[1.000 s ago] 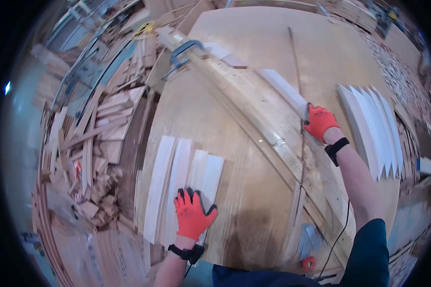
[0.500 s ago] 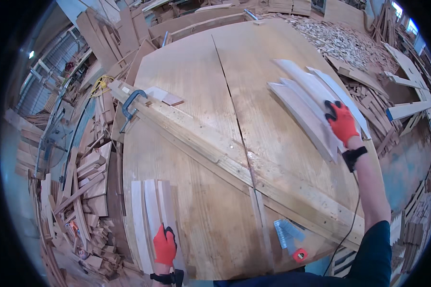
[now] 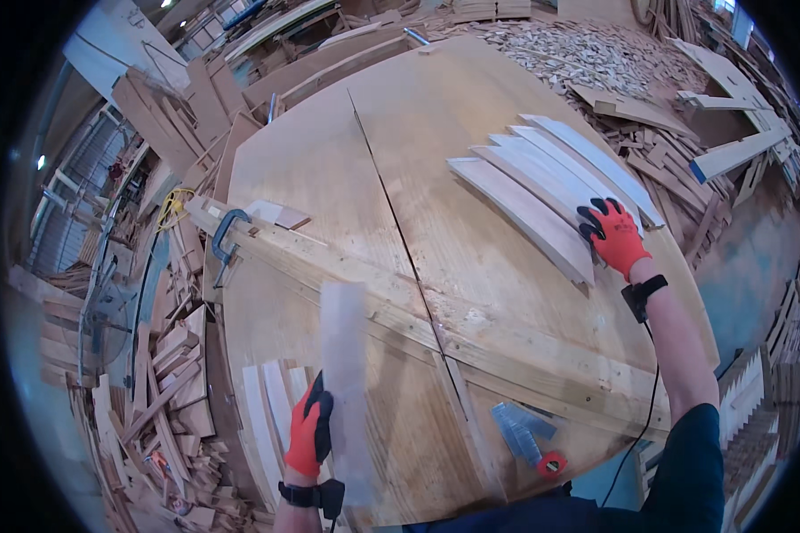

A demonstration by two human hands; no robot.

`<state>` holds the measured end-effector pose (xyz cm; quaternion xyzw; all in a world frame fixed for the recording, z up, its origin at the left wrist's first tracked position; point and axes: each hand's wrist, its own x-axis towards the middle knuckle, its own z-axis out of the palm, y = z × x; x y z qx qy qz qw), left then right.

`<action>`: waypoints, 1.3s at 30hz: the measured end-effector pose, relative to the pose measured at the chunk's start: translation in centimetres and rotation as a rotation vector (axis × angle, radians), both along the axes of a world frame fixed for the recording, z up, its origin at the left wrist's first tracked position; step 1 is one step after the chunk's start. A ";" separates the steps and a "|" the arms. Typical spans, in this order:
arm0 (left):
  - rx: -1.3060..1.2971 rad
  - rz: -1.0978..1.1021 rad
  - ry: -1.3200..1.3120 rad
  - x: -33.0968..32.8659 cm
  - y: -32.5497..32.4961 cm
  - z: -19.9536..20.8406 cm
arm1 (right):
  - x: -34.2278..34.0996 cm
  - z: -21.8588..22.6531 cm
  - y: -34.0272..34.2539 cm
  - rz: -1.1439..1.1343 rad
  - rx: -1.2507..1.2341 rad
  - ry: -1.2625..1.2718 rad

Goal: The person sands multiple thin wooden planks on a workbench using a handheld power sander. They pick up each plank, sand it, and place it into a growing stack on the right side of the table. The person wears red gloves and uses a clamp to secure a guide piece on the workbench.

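Observation:
My left hand [image 3: 309, 433], in a red glove with black fingertips, grips a pale wooden board [image 3: 343, 391]. The board stands out lengthwise past the hand and is blurred by motion. Beside it, more narrow pale boards [image 3: 262, 413] lie at the table's near left. My right hand [image 3: 615, 238], gloved alike, rests on the near end of a fanned row of pale boards [image 3: 533, 178] on the right of the table. Its fingers are bent and spread over the wood.
Across the wooden table [image 3: 418, 98] runs a long timber beam [image 3: 329, 266], with a blue C-clamp [image 3: 228, 233] at its far left end. Metal fastener strips [image 3: 517, 426] and a red tape measure [image 3: 551, 463] lie near the front edge. Offcuts [image 3: 178, 373] are heaped around the table.
The left hand has lifted a board off the near left group and turned. On the right, the boards now lie fanned apart, with the right hand still at their near end. The view has shifted slightly.

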<state>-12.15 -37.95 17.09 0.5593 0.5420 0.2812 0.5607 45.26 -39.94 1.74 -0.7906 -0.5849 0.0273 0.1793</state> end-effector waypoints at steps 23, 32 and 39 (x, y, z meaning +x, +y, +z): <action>0.895 -0.432 0.757 9.8 8.5 -6.9 | -13.0 4.1 -3.0 0.037 -0.338 0.271; 0.676 0.049 1.160 -3.1 11.6 -17.7 | -14.1 0.8 -2.8 0.211 -0.361 0.030; 0.665 0.051 1.165 -2.0 11.6 -16.3 | -19.2 -0.1 2.7 0.124 -0.325 -0.056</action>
